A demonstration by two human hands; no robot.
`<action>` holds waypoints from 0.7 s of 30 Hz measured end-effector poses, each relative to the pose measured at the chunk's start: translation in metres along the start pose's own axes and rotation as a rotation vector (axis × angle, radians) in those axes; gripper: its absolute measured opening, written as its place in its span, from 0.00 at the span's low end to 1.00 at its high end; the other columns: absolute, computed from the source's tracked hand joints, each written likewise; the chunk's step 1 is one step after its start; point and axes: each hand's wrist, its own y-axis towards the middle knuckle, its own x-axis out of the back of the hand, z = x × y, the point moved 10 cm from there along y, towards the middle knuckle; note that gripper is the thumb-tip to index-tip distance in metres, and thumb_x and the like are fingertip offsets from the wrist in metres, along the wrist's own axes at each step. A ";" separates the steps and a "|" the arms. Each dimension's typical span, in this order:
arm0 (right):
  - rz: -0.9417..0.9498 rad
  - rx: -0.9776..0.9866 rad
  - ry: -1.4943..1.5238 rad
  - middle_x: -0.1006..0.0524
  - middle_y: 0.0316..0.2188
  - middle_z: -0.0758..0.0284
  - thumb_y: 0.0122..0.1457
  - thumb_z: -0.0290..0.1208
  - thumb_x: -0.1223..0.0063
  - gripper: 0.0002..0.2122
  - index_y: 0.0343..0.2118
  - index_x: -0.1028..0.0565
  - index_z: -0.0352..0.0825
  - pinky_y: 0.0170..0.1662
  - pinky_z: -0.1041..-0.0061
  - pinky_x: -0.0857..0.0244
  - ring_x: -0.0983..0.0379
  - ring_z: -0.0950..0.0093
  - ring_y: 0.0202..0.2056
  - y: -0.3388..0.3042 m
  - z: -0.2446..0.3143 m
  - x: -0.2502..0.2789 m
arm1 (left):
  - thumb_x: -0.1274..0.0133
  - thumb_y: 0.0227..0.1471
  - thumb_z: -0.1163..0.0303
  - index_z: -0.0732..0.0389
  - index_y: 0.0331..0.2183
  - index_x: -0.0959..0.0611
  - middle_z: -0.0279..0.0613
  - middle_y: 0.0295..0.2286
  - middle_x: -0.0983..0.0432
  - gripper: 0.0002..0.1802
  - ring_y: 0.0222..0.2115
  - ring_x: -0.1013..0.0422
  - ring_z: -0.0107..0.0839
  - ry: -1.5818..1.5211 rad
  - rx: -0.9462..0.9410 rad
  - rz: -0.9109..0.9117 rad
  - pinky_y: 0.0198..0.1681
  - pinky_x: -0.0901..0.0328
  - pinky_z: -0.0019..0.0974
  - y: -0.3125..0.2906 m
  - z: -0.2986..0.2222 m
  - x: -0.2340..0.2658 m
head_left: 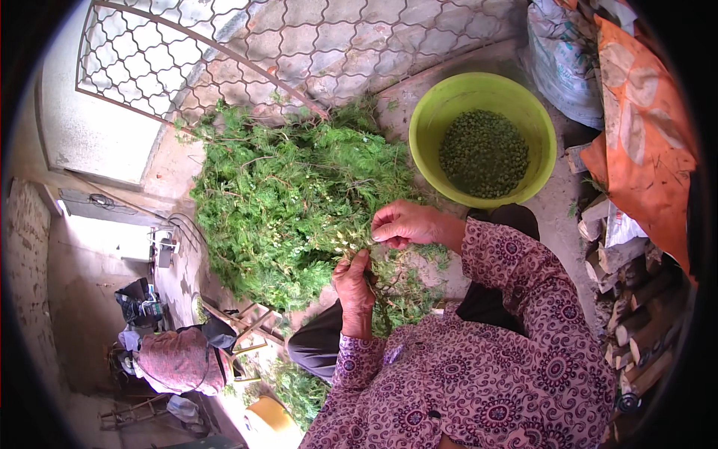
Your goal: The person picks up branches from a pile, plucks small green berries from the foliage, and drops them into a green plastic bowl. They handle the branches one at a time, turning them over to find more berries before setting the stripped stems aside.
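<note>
Pale green, a sprig sat pinched in the left hand before the branches; the right hand, fingertips nearly together, hovered just beside it, its hold unclear; a tub stood beyond.

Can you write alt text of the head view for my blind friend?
A bare left hand grips a leafy sprig, right hand close by, beside a heap of green branches. Upper right: a yellow-green tub of small green pieces.
</note>
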 end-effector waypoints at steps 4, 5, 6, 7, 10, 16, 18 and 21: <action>0.034 -0.014 0.121 0.32 0.14 0.71 0.50 0.25 0.50 0.03 0.25 0.30 0.33 0.14 0.86 0.48 0.39 0.84 0.13 0.005 -0.002 -0.001 | 0.43 0.39 0.76 0.57 0.19 0.24 0.29 0.16 0.30 0.06 0.15 0.37 0.18 -0.011 0.029 0.018 0.18 0.41 0.22 -0.001 0.006 -0.003; -0.112 -0.049 0.174 0.32 0.14 0.71 0.49 0.24 0.51 0.02 0.24 0.30 0.33 0.14 0.85 0.48 0.39 0.83 0.13 0.010 -0.012 0.019 | 0.43 0.39 0.76 0.57 0.19 0.24 0.29 0.16 0.30 0.06 0.15 0.37 0.18 -0.011 0.031 0.022 0.18 0.41 0.22 -0.002 0.007 -0.006; -0.259 -0.084 0.227 0.32 0.14 0.70 0.49 0.23 0.52 0.01 0.23 0.31 0.33 0.13 0.85 0.48 0.39 0.82 0.13 0.012 -0.021 0.038 | 0.43 0.39 0.77 0.57 0.19 0.24 0.30 0.17 0.30 0.05 0.16 0.36 0.19 -0.037 0.028 0.072 0.20 0.40 0.22 -0.005 0.007 -0.013; -0.259 -0.083 0.227 0.32 0.14 0.70 0.49 0.23 0.52 0.01 0.23 0.31 0.33 0.13 0.85 0.48 0.39 0.82 0.13 0.014 -0.020 0.046 | 0.44 0.39 0.77 0.58 0.20 0.24 0.30 0.18 0.29 0.05 0.17 0.35 0.19 -0.062 0.023 0.120 0.22 0.40 0.22 -0.006 0.006 -0.018; -0.275 0.041 0.326 0.31 0.16 0.66 0.46 0.20 0.54 0.02 0.25 0.31 0.30 0.16 0.83 0.43 0.34 0.79 0.16 0.010 0.002 0.054 | 0.44 0.40 0.77 0.57 0.20 0.24 0.31 0.17 0.29 0.05 0.17 0.36 0.19 -0.062 0.028 0.078 0.21 0.40 0.22 -0.006 0.003 -0.014; 0.017 -0.099 0.170 0.28 0.23 0.66 0.48 0.23 0.51 0.09 0.33 0.31 0.30 0.21 0.85 0.39 0.30 0.79 0.23 -0.004 -0.013 -0.004 | 0.45 0.42 0.72 0.55 0.19 0.25 0.29 0.16 0.31 0.06 0.11 0.40 0.17 -0.072 -0.026 -0.059 0.09 0.48 0.21 0.002 0.000 0.003; 0.069 -0.067 0.142 0.27 0.23 0.67 0.49 0.26 0.49 0.12 0.36 0.33 0.30 0.20 0.86 0.40 0.30 0.80 0.22 -0.002 -0.010 -0.012 | 0.45 0.42 0.72 0.55 0.19 0.25 0.28 0.16 0.32 0.06 0.10 0.41 0.17 -0.064 -0.041 -0.065 0.09 0.48 0.21 0.001 0.000 0.004; 0.059 -0.034 0.120 0.29 0.21 0.67 0.49 0.27 0.48 0.10 0.32 0.31 0.28 0.19 0.83 0.40 0.30 0.78 0.23 -0.001 -0.012 -0.004 | 0.45 0.42 0.71 0.55 0.19 0.25 0.27 0.15 0.33 0.05 0.10 0.42 0.17 -0.042 -0.045 -0.059 0.09 0.48 0.21 0.000 0.001 -0.003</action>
